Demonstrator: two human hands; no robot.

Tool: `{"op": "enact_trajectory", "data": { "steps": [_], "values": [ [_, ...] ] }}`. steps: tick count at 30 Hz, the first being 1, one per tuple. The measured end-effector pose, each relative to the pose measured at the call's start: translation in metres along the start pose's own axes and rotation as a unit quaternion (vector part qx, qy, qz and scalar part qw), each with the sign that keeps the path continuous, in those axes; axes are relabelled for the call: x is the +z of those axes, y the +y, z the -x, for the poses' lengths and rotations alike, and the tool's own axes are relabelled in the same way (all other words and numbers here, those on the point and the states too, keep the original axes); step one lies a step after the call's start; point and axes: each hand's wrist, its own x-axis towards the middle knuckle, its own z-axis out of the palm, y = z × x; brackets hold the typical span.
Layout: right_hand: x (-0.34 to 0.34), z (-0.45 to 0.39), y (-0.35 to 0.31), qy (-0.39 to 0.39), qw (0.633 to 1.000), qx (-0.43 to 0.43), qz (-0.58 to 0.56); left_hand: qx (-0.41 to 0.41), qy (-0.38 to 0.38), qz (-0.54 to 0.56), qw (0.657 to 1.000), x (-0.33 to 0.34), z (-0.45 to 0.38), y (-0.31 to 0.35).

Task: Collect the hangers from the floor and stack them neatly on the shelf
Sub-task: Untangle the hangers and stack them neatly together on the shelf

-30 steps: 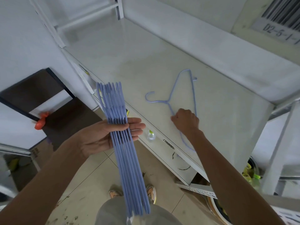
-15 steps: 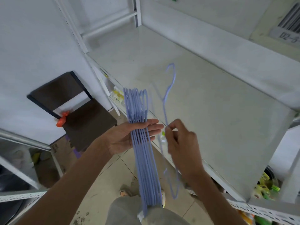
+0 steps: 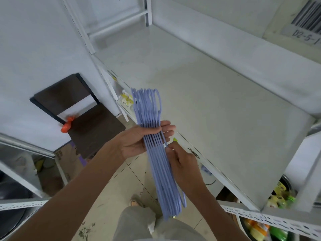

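Observation:
A bundle of several light-blue plastic hangers (image 3: 156,145) stands on edge in front of me, hooks pointing away. My left hand (image 3: 139,140) holds the bundle from the left, fingers stretched flat across it. My right hand (image 3: 182,162) pinches the rightmost hanger and presses it against the bundle's right side. The white shelf (image 3: 208,105) lies just beyond and to the right of my hands, with nothing on its top board.
A dark brown folding chair (image 3: 90,129) with an orange bag (image 3: 66,125) on it stands at the left by the wall. White shelf uprights (image 3: 304,173) frame the right. Bottles and packets (image 3: 278,199) fill the lower right shelf. Tiled floor (image 3: 112,197) lies below.
My right hand lifted the single hanger off the shelf, swung it upright and brought it against the bundle in my left hand. The shelf top is now bare.

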Motion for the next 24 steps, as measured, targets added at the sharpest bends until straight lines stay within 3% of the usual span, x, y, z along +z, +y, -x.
{"op": "enact_trajectory", "data": {
  "steps": [2, 4, 6, 9, 13, 17, 24],
  "values": [
    [-0.003, 0.005, -0.010, -0.081, 0.970, 0.100, -0.208, 0.007, 0.003, 0.009, 1.000, 0.002, -0.004, 0.000],
    [-0.013, 0.010, -0.021, -0.172, 0.887, 0.178, -0.390, 0.018, 0.013, 0.017, 1.000, 0.003, -0.007, 0.000],
    [-0.020, 0.017, -0.026, -0.223, 0.835, 0.200, -0.461, 0.025, 0.019, 0.023, 0.999, 0.005, -0.009, 0.002],
    [-0.022, 0.033, -0.026, -0.278, 0.801, 0.206, -0.487, 0.027, 0.028, 0.032, 0.999, 0.004, -0.009, 0.011],
    [-0.021, 0.052, -0.021, -0.311, 0.784, 0.205, -0.496, -0.001, 0.011, 0.032, 0.999, 0.006, -0.005, 0.022],
    [-0.020, 0.059, -0.019, -0.308, 0.818, 0.164, -0.458, -0.032, -0.013, 0.048, 0.998, 0.010, -0.005, 0.025],
    [-0.020, 0.065, -0.016, -0.277, 0.820, 0.174, -0.471, -0.062, -0.033, 0.044, 0.997, 0.012, -0.010, 0.029]
  ]
}}
